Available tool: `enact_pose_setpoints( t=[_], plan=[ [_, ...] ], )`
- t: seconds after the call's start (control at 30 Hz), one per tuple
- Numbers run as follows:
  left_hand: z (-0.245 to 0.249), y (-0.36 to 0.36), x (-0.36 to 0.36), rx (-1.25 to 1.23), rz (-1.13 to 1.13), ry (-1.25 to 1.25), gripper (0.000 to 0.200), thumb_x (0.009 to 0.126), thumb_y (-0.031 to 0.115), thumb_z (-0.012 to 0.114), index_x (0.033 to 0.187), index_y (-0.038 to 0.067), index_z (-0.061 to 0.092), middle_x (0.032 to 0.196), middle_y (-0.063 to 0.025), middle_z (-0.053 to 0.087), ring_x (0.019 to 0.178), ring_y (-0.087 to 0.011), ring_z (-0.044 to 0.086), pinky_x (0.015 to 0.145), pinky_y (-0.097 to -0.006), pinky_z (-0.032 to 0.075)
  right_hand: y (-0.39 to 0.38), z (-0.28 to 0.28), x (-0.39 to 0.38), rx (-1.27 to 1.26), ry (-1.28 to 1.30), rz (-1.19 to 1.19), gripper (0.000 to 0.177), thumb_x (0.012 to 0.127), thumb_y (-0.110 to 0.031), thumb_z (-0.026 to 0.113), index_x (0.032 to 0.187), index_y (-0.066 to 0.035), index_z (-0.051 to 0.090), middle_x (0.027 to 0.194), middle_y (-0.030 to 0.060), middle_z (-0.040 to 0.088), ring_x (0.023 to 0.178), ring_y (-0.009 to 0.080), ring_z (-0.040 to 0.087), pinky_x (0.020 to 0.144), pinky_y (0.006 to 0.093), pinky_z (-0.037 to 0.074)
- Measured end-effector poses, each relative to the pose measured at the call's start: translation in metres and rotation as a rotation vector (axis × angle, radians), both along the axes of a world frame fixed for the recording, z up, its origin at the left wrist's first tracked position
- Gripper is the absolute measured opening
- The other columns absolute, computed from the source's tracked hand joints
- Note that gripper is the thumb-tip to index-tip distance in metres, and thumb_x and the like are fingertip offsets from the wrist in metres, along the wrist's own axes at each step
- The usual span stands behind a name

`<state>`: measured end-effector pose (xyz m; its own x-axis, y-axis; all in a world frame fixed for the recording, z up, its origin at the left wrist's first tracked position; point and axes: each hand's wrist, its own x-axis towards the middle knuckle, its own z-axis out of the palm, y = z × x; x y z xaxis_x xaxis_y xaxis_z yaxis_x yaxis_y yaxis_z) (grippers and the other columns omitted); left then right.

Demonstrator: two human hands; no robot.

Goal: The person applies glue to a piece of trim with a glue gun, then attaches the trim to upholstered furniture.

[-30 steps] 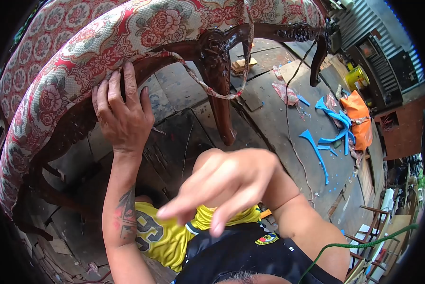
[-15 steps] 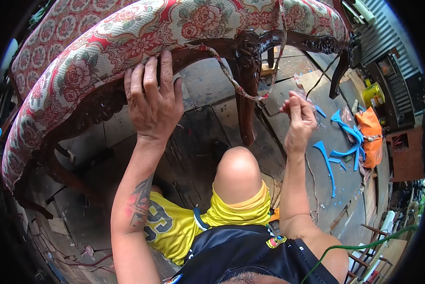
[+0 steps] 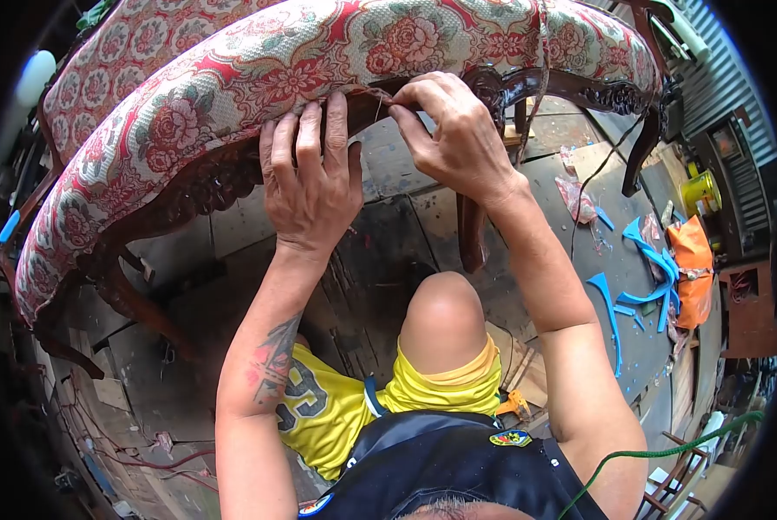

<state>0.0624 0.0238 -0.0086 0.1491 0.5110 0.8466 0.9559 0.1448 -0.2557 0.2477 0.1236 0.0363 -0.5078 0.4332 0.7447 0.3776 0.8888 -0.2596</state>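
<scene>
A sofa (image 3: 259,78) covered in red and cream floral fabric curves across the top, with dark carved wood beneath the cloth. Along the fabric's lower edge, my left hand (image 3: 310,178) lies with its fingers stretched out and the tips pressing on the cloth where it meets the wood. Just to its right, my right hand (image 3: 458,130) pinches a fabric-covered piping cord (image 3: 367,92) at that same edge, thumb against fingertips. More of the cord hangs over the sofa front and passes behind the right hand.
Blue foam offcuts (image 3: 657,269) lie on the wooden floor at right, beside an orange bag (image 3: 693,269) and a yellow can (image 3: 702,192). A carved sofa leg (image 3: 472,230) stands ahead of my bent knee (image 3: 445,316). A green cord (image 3: 666,451) crosses at lower right.
My right hand has moved from beside the sofa leg, up and left to the fabric edge, where it pinches the piping cord. My left hand stays on the sofa edge. The view has shifted slightly.
</scene>
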Motion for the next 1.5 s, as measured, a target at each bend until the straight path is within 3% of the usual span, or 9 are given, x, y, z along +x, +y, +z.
enact_pose_setpoints(
  t=[0.07,0.2,0.4,0.53,0.6,0.67,0.73,0.9,1.5],
  plan=[
    [0.001,-0.001,0.0,-0.013,-0.005,-0.005,0.058,0.098,0.033,0.074,0.151,0.012,0.064,0.139,-0.0098,0.056,0.132,-0.0316,0.048,0.119,-0.049,0.047,-0.001,0.006,-0.002,-0.106,0.044,0.047,0.018,0.097,-0.013,0.078,0.11,-0.001,0.076,0.1,0.0111,0.075,0.093,0.029,0.074,0.085,0.0376,0.06],
    [0.0,0.0,0.0,0.001,-0.026,-0.021,0.058,0.098,0.032,0.074,0.151,0.011,0.064,0.14,-0.0102,0.056,0.132,-0.0319,0.048,0.119,-0.0493,0.046,0.002,0.038,-0.003,-1.327,0.514,0.455,0.039,0.105,-0.025,0.076,0.125,0.008,0.069,0.101,0.014,0.077,0.087,0.0211,0.078,0.076,0.0322,0.066],
    [0.002,-0.001,0.0,0.007,-0.025,-0.031,0.056,0.099,0.03,0.07,0.151,0.01,0.064,0.139,-0.009,0.059,0.136,-0.0297,0.051,0.123,-0.0488,0.044,0.016,0.059,-0.005,-1.592,0.21,0.338,0.037,0.101,-0.033,0.08,0.111,0.002,0.075,0.093,0.0085,0.076,0.079,0.0153,0.075,0.067,0.0281,0.063],
    [0.002,-0.001,0.0,0.0,-0.028,-0.029,0.056,0.098,0.029,0.07,0.151,0.01,0.064,0.139,-0.0084,0.059,0.136,-0.0296,0.051,0.123,-0.0482,0.045,0.022,0.058,-0.009,-1.497,0.102,0.303,0.034,0.097,-0.029,0.084,0.114,0.0,0.078,0.093,0.0059,0.076,0.072,0.0103,0.072,0.057,0.0229,0.057],
    [0.002,-0.001,-0.001,0.009,-0.018,-0.03,0.056,0.098,0.029,0.07,0.151,0.011,0.064,0.139,-0.008,0.059,0.136,-0.0296,0.051,0.122,-0.048,0.045,0.029,0.061,-0.011,-0.936,-0.038,0.305,0.028,0.092,-0.026,0.088,0.104,-0.002,0.081,0.089,0.0051,0.076,0.075,0.012,0.074,0.061,0.0259,0.058],
    [0.001,-0.001,-0.001,-0.006,-0.02,-0.013,0.058,0.096,0.029,0.074,0.15,0.01,0.064,0.139,-0.0101,0.058,0.133,-0.031,0.049,0.12,-0.049,0.045,0.03,0.057,-0.011,-0.755,-0.113,0.188,0.02,0.092,-0.019,0.086,0.105,-0.005,0.084,0.093,0.0074,0.076,0.082,0.0141,0.076,0.068,0.0305,0.061],
    [0.001,-0.001,-0.002,-0.003,-0.022,-0.013,0.058,0.096,0.029,0.074,0.15,0.011,0.065,0.139,-0.0099,0.059,0.133,-0.0308,0.049,0.12,-0.0489,0.045,0.038,0.047,-0.012,-0.018,-0.073,0.261,0.012,0.095,-0.014,0.08,0.105,-0.007,0.083,0.095,0.0096,0.076,0.086,0.0209,0.077,0.078,0.0344,0.063],
    [0.0,-0.002,-0.003,0.0,-0.025,-0.004,0.058,0.095,0.029,0.075,0.15,0.011,0.065,0.139,-0.0093,0.059,0.134,-0.0301,0.049,0.12,-0.0483,0.045,0.046,0.043,-0.005,0.419,-0.202,0.32,0.033,0.085,-0.004,0.077,0.118,-0.01,0.073,0.112,0.0073,0.07,0.11,0.0292,0.071,0.088,0.0404,0.064],
    [0.0,-0.001,-0.004,-0.003,-0.007,-0.01,0.059,0.094,0.028,0.077,0.15,0.016,0.065,0.138,-0.0069,0.059,0.135,-0.0288,0.05,0.121,-0.0474,0.045,0.041,0.021,-0.005,0.571,-0.255,0.147,0.029,0.083,-0.008,0.073,0.112,-0.006,0.078,0.103,0.0099,0.067,0.102,0.03,0.07,0.089,0.0427,0.059]
  ],
)
